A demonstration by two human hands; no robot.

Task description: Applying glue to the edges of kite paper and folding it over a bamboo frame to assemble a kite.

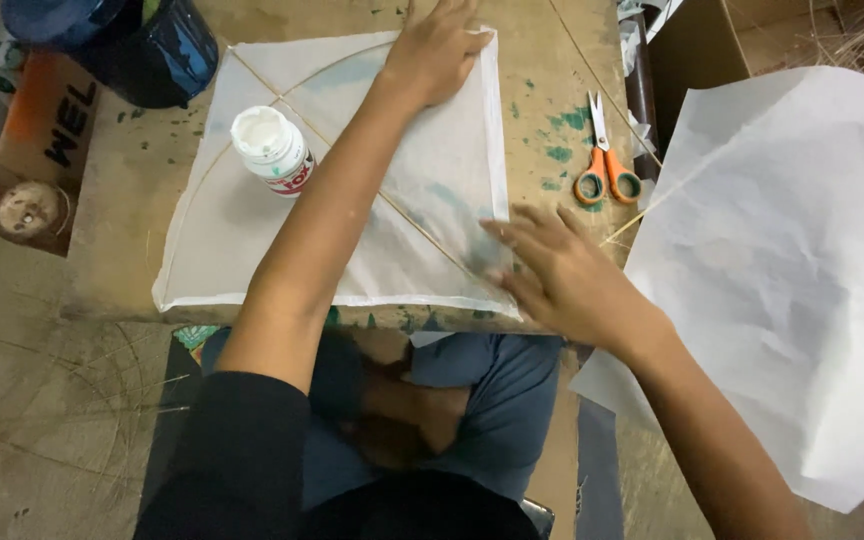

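Pressing down on a white paper kite (252, 230), both hands work at its right-hand border; head view only, so one entry.

Progress, as judged from how things lie: the paper is already cut to a square and laid over a thin stick frame, one straight spine running corner to corner and one bowed stick arcing across it. The left, near and right edges of the kite show a folded hem, whiter than the rest, which suggests that gluing of the borders is mostly done. The far corner and the near right corner are the spots under the hands, so smoothing there seems to be what remains. No tail or string is visible on the kite.

Left hand (439, 50): flat, fingers spread, palm on the far corner of the kite, holding nothing.
Right hand (562, 275): open, fingers splayed, fingertips on the near right corner of the kite, holding nothing.

Kite position: flat on the worn, paint-stained desk (132, 180), covering most of it. Paper thin and translucent, lightly wrinkled.

A white glue bottle (272, 150) stands on the kite, left of the spine. Orange-handled scissors (604, 170) lie on the desk just right of the kite. A loose white paper sheet (782, 280) lies further right of the kite, off the desk.
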